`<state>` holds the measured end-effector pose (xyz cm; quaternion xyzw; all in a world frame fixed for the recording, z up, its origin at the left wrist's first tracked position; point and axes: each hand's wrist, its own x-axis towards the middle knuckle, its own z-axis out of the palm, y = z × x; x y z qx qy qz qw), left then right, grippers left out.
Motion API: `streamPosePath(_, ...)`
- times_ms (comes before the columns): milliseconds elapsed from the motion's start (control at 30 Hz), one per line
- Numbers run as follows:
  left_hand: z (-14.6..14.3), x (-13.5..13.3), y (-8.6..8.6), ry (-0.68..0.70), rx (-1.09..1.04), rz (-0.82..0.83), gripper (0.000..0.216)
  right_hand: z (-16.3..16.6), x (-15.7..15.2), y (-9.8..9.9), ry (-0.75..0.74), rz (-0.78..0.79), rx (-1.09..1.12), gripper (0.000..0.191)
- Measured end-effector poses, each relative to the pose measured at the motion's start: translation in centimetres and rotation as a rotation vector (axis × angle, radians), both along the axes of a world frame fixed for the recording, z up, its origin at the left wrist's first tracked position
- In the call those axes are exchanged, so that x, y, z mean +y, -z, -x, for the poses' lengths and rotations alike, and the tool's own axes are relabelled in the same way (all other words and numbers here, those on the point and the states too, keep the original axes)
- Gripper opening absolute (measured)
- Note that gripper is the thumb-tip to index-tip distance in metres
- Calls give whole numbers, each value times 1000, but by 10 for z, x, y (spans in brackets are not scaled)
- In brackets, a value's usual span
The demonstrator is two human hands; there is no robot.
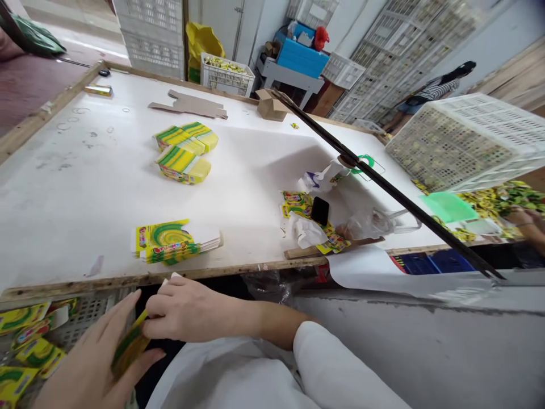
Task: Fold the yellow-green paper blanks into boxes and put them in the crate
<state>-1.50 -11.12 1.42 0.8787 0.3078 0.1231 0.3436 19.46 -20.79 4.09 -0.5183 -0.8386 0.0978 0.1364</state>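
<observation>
My left hand [96, 355], low at the left, is closed round a small yellow-and-green carton [130, 349]. The fingers of my right hand [187, 311] are bent and pinch the carton's upper end; the fingertips partly hide it. Below and left of my hands, several similar cartons [40, 355] lie in a slatted plastic crate [83, 324]. On the white table [247, 227] just beyond the wooden edge is a stack of flat cartons [166, 241] with white flaps. Farther back lie bundles of flat cartons [183, 165].
A dark bar [383, 176] slants across the table's right side. Near it lie a black phone-like object [320, 210], crumpled tissue [309, 232] and a clear plastic bag [368, 222]. A white crate [460, 142] stands far right, near a co-worker's arm [530, 222]. Cardboard [191, 105] lies at the back.
</observation>
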Motion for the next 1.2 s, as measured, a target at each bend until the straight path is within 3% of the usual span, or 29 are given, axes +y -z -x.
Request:
streamPosePath(133, -13, 0, 19, 173, 186, 120, 60, -5, -2, 3, 0, -58, -10, 28)
streamPosePath(200, -19, -2, 18, 182, 201, 154, 54, -10, -5, 8, 43, -72, 44, 24)
streamPosePath(333, -17, -4, 18, 180, 256, 161, 58, -31, -19, 9, 248, -205, 194, 40)
streamPosePath(467, -6, -2, 33, 204, 301, 163, 61, -78, -41, -6, 545, -401, 189, 30)
streamPosePath(667, -8, -6, 45, 252, 351, 255, 61, -179, -96, -43, 1158, -408, -117, 28)
streamPosePath(833, -21, -11, 40, 261, 372, 312, 64, -250, -146, -73, 1632, -444, -384, 53)
streamPosePath(933, -32, -12, 36, 288, 427, 330, 68, -283, -166, -85, 1852, -361, -440, 63)
streamPosePath(1033, -42, -13, 35, 273, 478, 330, 73, -309, -176, -91, 1994, -163, -474, 65)
streamPosePath(1200, -42, -13, 50, 274, 525, 353, 78, -333, -174, -87, 1888, 152, -595, 52)
